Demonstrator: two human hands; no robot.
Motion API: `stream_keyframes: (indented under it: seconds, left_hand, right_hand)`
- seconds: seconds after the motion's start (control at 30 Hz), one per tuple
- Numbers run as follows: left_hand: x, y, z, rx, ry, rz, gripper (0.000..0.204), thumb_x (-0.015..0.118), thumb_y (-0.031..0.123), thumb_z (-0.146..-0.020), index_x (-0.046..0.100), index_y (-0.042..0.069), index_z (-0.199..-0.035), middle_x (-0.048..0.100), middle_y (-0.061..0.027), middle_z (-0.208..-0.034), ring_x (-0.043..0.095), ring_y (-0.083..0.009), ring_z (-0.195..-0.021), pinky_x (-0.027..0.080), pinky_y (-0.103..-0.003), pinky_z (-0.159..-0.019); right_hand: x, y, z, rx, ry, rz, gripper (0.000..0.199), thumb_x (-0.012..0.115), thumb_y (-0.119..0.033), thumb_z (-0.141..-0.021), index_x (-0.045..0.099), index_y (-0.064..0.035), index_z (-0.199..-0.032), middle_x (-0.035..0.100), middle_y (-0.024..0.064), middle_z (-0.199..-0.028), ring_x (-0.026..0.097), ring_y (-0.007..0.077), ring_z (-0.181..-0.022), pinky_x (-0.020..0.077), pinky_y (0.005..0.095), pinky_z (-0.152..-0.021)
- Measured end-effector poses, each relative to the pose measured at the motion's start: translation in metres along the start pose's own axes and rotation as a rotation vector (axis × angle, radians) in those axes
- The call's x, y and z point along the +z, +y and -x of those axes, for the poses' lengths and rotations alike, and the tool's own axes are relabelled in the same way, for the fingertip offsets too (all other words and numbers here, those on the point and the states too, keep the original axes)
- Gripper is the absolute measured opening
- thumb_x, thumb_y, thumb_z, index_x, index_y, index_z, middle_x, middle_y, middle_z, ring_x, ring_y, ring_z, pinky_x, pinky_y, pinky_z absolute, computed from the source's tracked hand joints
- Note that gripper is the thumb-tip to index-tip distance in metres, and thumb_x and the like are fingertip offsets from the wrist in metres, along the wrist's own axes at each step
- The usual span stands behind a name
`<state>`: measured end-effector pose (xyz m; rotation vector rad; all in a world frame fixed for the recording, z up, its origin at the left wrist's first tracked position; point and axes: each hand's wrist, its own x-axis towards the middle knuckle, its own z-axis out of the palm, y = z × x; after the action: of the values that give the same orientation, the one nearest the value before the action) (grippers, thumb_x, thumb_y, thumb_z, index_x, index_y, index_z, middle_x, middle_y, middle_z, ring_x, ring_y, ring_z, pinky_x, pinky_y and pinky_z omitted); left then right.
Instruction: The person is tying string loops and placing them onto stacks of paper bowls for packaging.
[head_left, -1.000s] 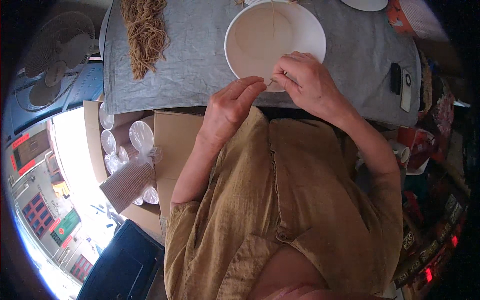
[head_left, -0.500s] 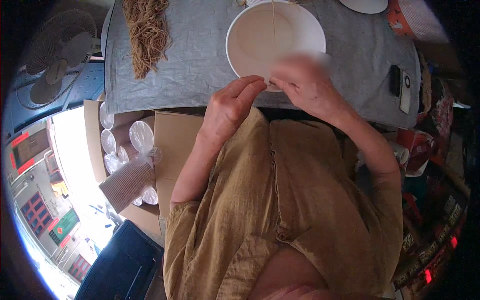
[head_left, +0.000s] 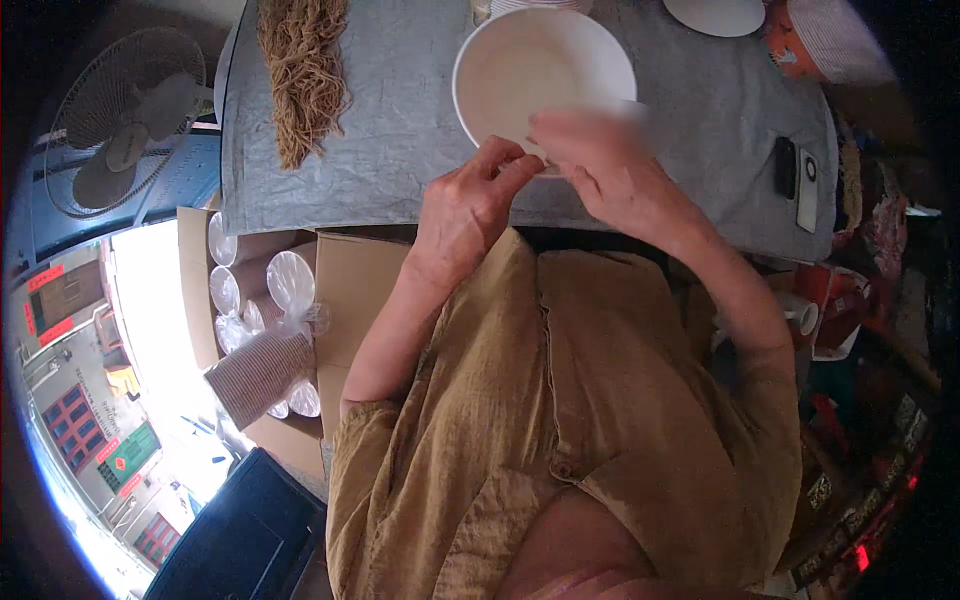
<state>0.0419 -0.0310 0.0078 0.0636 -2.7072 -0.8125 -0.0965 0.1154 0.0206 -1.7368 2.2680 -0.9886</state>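
A round white tub (head_left: 608, 72) with a wide mouth stands on the grey cloth-covered table (head_left: 400, 150). My left hand (head_left: 462, 215) is at its near rim, thumb and fingertips pinched together. Whatever is between them is too small to make out. Close beside it, over the near right part of the rim, is my right hand (head_left: 640, 200). Its fingers point left toward the left fingertips, but a blur covers much of them. Left of the tub lies a thick bundle of brown twine (head_left: 302, 85).
Behind the tub is a stack of striped tubs (head_left: 535, 5). A white disc (head_left: 715, 12), an orange striped tub (head_left: 790, 45) and a white device (head_left: 808, 190) sit to the right. Below left, an open carton (head_left: 365, 280) holds plastic-wrapped tubs (head_left: 262, 372). A fan (head_left: 130, 130) stands far left.
The strand of twine seen hanging over the tub's far side no longer shows. My right fingers have lifted slightly away from the left fingertips. The whole view has shifted a little.
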Motion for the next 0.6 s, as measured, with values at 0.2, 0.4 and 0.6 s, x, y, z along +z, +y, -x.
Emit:
stream_keyframes:
  seconds: [0.2,0.4,0.6]
  left_hand:
    - [0.001,0.005,-0.007,-0.094,0.025,0.034,0.025,0.062,-0.001,-0.083,0.067,0.012,-0.104,0.064,-0.0065,-0.094,0.067,-0.0297,-0.080,0.055,-0.039,-0.064]
    - [0.012,0.010,-0.017,-0.050,0.050,0.075,0.022,0.062,0.001,-0.084,0.066,0.012,-0.103,0.063,-0.0063,-0.093,0.068,-0.0298,-0.075,0.056,-0.039,-0.060]
    - [0.010,0.014,-0.019,-0.033,0.017,0.113,0.016,0.062,0.006,-0.087,0.064,0.011,-0.102,0.062,-0.0072,-0.093,0.067,-0.0317,-0.074,0.057,-0.042,-0.059]
  right_hand:
    - [-0.008,-0.012,0.031,0.191,0.373,-0.241,0.016,0.064,-0.010,-0.091,0.066,0.0004,-0.103,0.067,0.0101,-0.091,0.066,0.0227,-0.082,0.0503,0.0298,-0.068]
    - [0.037,-0.007,0.049,0.874,0.190,-1.260,0.027,0.064,-0.021,-0.094,0.067,0.0004,-0.110,0.069,0.0020,-0.093,0.058,0.0093,-0.077,0.0479,0.0245,-0.071]
    - [0.059,0.006,0.056,0.836,0.296,-1.440,0.024,0.067,-0.019,-0.091,0.068,0.0015,-0.105,0.069,0.0038,-0.092,0.058,0.0090,-0.076,0.0475,0.0246,-0.072]
